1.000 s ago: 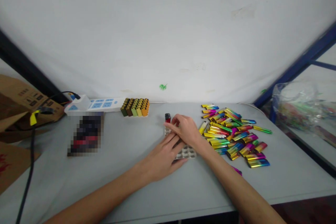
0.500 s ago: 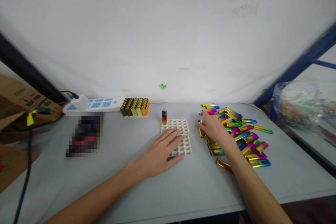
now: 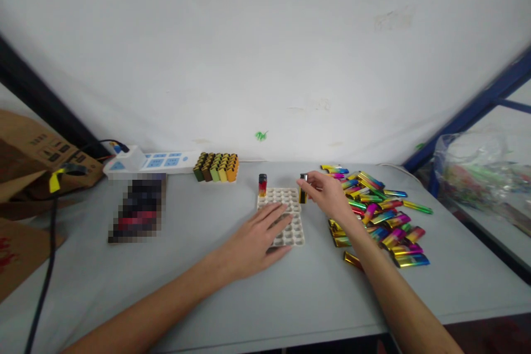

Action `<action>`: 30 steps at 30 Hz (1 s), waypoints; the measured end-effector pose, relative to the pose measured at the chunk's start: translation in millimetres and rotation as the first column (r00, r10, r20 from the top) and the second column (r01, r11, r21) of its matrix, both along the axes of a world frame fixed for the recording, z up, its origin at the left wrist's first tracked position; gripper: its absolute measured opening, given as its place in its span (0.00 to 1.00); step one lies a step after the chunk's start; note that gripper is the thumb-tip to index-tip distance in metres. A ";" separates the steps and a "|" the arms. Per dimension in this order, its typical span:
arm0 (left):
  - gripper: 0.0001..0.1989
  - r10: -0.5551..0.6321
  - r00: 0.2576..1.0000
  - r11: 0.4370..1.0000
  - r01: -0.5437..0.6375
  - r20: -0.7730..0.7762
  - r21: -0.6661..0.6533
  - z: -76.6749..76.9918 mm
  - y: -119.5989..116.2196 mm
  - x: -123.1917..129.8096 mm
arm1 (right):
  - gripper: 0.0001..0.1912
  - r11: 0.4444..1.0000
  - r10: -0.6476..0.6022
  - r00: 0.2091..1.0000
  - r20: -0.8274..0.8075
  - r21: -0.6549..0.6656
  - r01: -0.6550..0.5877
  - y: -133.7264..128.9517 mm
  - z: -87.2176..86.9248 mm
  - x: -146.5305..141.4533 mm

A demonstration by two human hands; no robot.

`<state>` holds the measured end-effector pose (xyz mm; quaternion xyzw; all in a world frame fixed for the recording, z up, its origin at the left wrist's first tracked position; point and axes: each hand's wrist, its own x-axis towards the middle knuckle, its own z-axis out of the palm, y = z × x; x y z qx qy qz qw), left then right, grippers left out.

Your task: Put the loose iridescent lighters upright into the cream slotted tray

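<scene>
My left hand (image 3: 260, 235) lies flat with its fingers spread over a white tray (image 3: 295, 199) of small holes. A red and yellow lighter (image 3: 263, 185) with a black top stands upright at the tray's far left corner. Pinched in my right hand (image 3: 327, 193) is a lighter (image 3: 302, 194) with a shiny gold and dark body, held upright by its top beside the tray's far right edge. To the right of the tray spreads a loose heap of shiny multicoloured lighters (image 3: 385, 215), partly hidden by my right forearm.
A block of upright lighters (image 3: 217, 168) in several colours stands at the back left. Next to it are a white power strip (image 3: 170, 161) and a blurred dark item (image 3: 139, 207). Brown cardboard (image 3: 37, 155) and a black cable (image 3: 45, 265) are at far left; a clear plastic bag (image 3: 473, 171) is at right.
My right hand has moved left from the heap toward the tray, bringing a lighter with it upright. My left hand stays on the tray.
</scene>
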<state>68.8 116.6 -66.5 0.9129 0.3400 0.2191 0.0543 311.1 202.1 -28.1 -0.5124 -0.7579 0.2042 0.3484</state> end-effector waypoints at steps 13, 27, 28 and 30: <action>0.29 -0.051 0.999 0.998 0.050 -0.020 -0.036 7.7 -9.6 7.4 | 0.13 0.995 0.084 0.968 -0.237 0.077 -0.068 -9.3 -12.8 -30.1; 0.29 -0.081 0.997 0.994 0.080 -0.005 -0.069 6.8 -8.7 8.7 | 0.09 0.963 0.129 0.992 -0.012 0.240 -0.122 -1.7 -28.6 -37.2; 0.29 -0.078 0.997 0.994 0.078 -0.002 -0.071 6.5 -8.7 8.7 | 0.09 0.956 0.127 0.992 -0.004 0.266 -0.122 -0.9 -28.5 -35.0; 0.29 -0.076 0.997 0.994 0.076 0.004 -0.074 5.6 -8.8 9.0 | 0.10 0.947 0.146 0.989 0.015 0.288 -0.144 0.6 -29.1 -31.8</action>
